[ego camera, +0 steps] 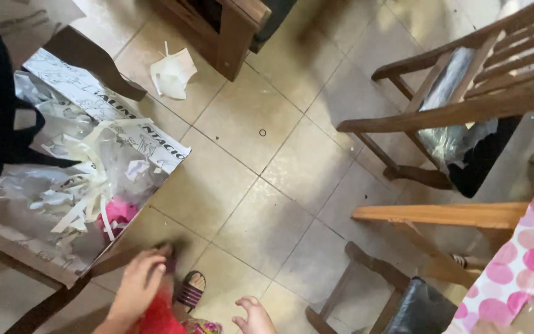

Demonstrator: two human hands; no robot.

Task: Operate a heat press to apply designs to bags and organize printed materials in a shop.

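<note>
My left hand (138,286) reaches to the near corner of a cardboard box (44,263) on the left. Its fingers lie on the brown edge there, and blur hides whether they grip it. The box is lined with clear plastic (63,133) and holds white paper strips (91,179) and something pink (120,211). My right hand (253,315) hovers low over the tiled floor (261,210) with fingers curled apart and nothing in it. A sandalled foot (191,289) and a red garment (159,318) lie between my hands.
A crumpled white paper (173,74) lies on the floor by a wooden furniture leg (230,43). Wooden chairs (465,111) stand at the right, and a dark padded stool (418,306) at the bottom right. A pink-dotted tablecloth (520,260) hangs at the right edge.
</note>
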